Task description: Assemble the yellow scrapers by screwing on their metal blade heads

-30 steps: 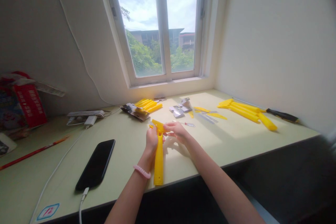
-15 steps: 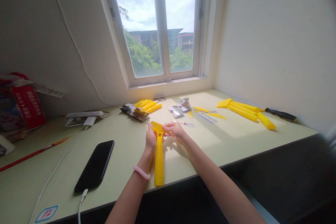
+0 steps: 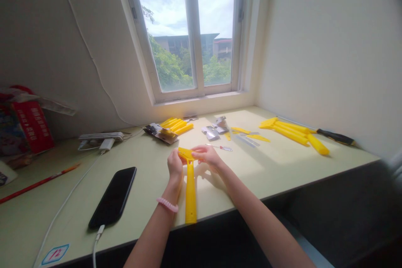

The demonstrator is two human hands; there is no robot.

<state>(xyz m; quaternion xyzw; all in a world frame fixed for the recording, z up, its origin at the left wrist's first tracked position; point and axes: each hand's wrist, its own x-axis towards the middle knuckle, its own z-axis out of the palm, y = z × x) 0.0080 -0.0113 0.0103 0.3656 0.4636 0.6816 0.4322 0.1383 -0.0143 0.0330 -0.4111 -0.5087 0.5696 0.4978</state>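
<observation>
A yellow plastic scraper [image 3: 190,197] stands out from my hands, its long handle resting on the desk and pointing toward me. My left hand [image 3: 174,165] grips the wide head of the scraper [image 3: 184,153] from the near side. My right hand [image 3: 207,156] reaches across from the right, its fingertips pinching the same head. A small screwdriver [image 3: 220,148] lies just beyond my right hand. A pink beaded band [image 3: 167,204] circles my left wrist.
The light desk [image 3: 141,155] holds a black phone [image 3: 113,197] on a white cable, a red pencil [image 3: 40,182], and a power strip [image 3: 100,136]. Yellow handles [image 3: 290,135] and a black-handled screwdriver [image 3: 336,137] lie right; metal pieces [image 3: 211,132] and packaged handles [image 3: 176,126] lie ahead.
My right hand has shifted left, bringing its fingertips over the scraper's head. The head now sits slightly further left, and my left hand has moved a little left with it.
</observation>
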